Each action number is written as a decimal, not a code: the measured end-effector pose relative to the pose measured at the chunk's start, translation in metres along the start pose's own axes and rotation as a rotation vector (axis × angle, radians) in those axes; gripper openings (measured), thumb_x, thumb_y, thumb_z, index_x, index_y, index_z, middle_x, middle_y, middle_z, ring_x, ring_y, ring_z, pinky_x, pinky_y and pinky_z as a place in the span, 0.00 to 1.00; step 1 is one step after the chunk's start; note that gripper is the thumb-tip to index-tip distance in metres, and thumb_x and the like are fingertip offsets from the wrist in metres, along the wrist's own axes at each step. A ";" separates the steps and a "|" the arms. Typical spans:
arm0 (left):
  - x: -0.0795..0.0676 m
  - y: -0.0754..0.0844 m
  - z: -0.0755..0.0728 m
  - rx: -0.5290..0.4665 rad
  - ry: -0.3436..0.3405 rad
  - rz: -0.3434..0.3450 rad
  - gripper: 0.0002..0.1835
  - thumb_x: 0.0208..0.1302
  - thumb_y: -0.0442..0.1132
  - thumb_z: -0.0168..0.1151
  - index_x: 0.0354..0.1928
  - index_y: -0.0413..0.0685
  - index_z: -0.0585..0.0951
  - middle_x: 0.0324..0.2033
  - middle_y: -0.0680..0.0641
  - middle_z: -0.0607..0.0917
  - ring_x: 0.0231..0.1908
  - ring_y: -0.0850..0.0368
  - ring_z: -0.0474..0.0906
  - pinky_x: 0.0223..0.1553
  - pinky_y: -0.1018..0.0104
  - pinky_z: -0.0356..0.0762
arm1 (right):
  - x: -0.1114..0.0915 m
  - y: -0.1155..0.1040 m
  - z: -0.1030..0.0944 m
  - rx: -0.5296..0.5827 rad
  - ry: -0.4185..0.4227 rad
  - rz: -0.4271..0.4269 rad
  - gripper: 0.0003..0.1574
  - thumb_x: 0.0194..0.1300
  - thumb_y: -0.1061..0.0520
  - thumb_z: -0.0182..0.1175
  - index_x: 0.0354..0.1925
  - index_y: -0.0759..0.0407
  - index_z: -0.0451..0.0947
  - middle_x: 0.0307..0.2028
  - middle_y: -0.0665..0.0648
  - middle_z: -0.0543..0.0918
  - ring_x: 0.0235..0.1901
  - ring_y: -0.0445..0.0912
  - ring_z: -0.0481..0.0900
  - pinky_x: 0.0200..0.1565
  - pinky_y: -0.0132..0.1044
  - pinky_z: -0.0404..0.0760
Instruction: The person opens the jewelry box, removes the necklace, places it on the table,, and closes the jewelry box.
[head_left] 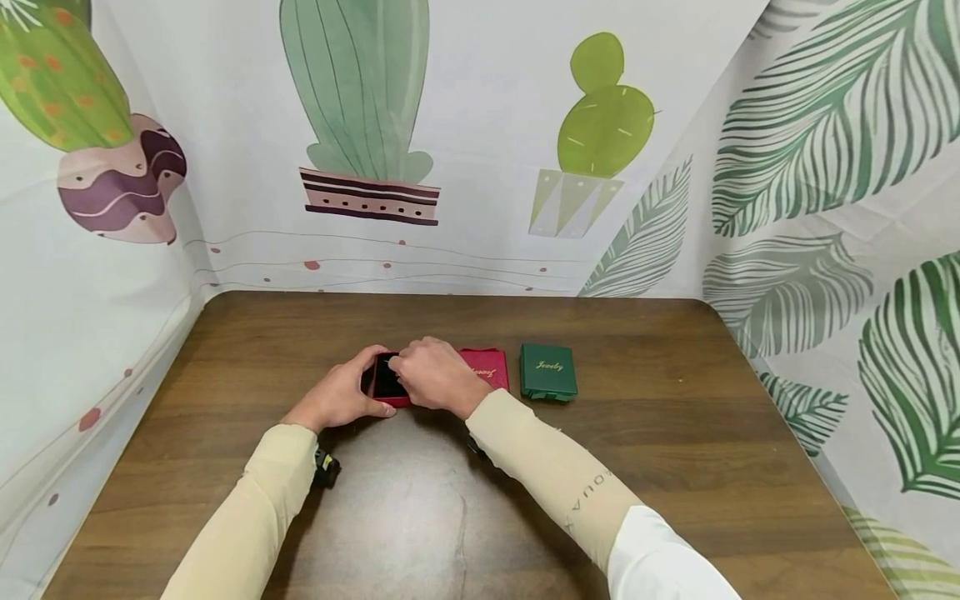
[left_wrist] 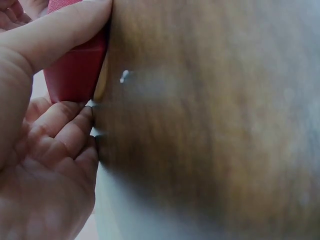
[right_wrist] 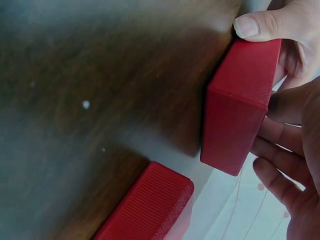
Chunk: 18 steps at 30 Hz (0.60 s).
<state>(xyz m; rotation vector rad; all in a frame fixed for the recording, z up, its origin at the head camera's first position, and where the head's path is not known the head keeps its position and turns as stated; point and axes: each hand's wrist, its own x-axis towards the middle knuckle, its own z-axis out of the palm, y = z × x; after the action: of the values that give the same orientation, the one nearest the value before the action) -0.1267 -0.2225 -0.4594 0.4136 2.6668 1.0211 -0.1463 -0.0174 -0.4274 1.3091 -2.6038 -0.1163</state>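
Both hands meet at one small red box (head_left: 392, 402), left of the middle of the desk (head_left: 637, 467) and toward its far side. Curled round the box's left end, the left hand (head_left: 341, 392) has its thumb on the near wall and its fingers on the far side, a firm hold opened only as wide as the box. Gripping it low and from the side seems meant to steady it while leaving its upper face free. That face shows a black lining (head_left: 386, 383), and the right hand (head_left: 438, 375) comes over it from the right with bent fingers, their tips down at the black part. Whether they pinch anything there cannot be told, since the knuckles hide the tips.

Just right of the box lies a red lettered piece (head_left: 487, 365), partly covered by the right hand and wrist; it may be the lid, set close by to keep it within reach. Farther right, apart from the red things, a green box (head_left: 549, 368) sits with its gold "Jewelry" lettering up, untouched by either hand. Its place beyond the right arm probably keeps it out of the way.
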 end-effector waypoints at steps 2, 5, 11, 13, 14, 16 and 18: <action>0.000 -0.001 0.000 0.000 0.001 0.003 0.49 0.52 0.49 0.83 0.73 0.55 0.65 0.62 0.42 0.82 0.52 0.47 0.81 0.56 0.46 0.79 | 0.001 0.000 -0.001 0.001 -0.010 -0.003 0.04 0.69 0.55 0.65 0.39 0.50 0.86 0.33 0.48 0.90 0.39 0.44 0.86 0.48 0.35 0.82; 0.000 -0.002 0.001 0.004 0.008 0.013 0.49 0.51 0.50 0.84 0.73 0.55 0.66 0.63 0.42 0.82 0.52 0.47 0.81 0.57 0.45 0.78 | 0.003 0.001 -0.001 0.010 -0.027 -0.008 0.04 0.69 0.54 0.64 0.40 0.49 0.86 0.35 0.47 0.90 0.43 0.44 0.85 0.48 0.36 0.80; 0.000 -0.003 0.000 0.014 0.015 0.014 0.49 0.51 0.52 0.83 0.73 0.55 0.66 0.63 0.42 0.81 0.53 0.46 0.81 0.57 0.45 0.78 | 0.007 0.002 -0.001 0.005 -0.051 -0.010 0.08 0.70 0.54 0.63 0.46 0.50 0.86 0.41 0.48 0.91 0.48 0.45 0.83 0.53 0.37 0.80; 0.000 -0.003 0.000 0.017 0.016 0.012 0.49 0.51 0.52 0.83 0.72 0.55 0.66 0.63 0.42 0.82 0.52 0.46 0.81 0.56 0.45 0.78 | 0.008 0.001 -0.001 0.000 -0.049 -0.013 0.09 0.70 0.53 0.63 0.47 0.50 0.85 0.41 0.48 0.91 0.48 0.45 0.83 0.55 0.37 0.81; 0.000 -0.003 0.000 0.018 0.015 0.013 0.49 0.51 0.52 0.83 0.72 0.56 0.66 0.62 0.42 0.82 0.51 0.46 0.81 0.56 0.45 0.78 | 0.008 0.001 -0.001 -0.001 -0.047 -0.015 0.10 0.70 0.53 0.64 0.48 0.51 0.85 0.41 0.48 0.91 0.48 0.45 0.83 0.55 0.37 0.81; 0.000 -0.003 0.001 0.020 0.016 0.014 0.49 0.51 0.51 0.84 0.72 0.55 0.66 0.61 0.42 0.82 0.50 0.47 0.81 0.56 0.46 0.79 | 0.009 0.001 -0.001 -0.005 -0.043 -0.021 0.11 0.69 0.53 0.64 0.48 0.51 0.84 0.41 0.49 0.91 0.48 0.46 0.83 0.56 0.38 0.81; 0.000 -0.003 0.001 0.025 0.018 0.014 0.48 0.50 0.51 0.84 0.71 0.55 0.67 0.59 0.42 0.83 0.49 0.48 0.82 0.54 0.47 0.79 | 0.010 0.000 0.000 -0.010 -0.041 -0.026 0.11 0.68 0.53 0.65 0.48 0.52 0.84 0.40 0.50 0.91 0.47 0.46 0.84 0.56 0.38 0.82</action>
<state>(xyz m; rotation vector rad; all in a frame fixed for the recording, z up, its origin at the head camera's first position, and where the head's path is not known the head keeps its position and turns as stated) -0.1273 -0.2239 -0.4616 0.4310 2.6991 1.0008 -0.1521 -0.0248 -0.4256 1.3510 -2.6172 -0.1626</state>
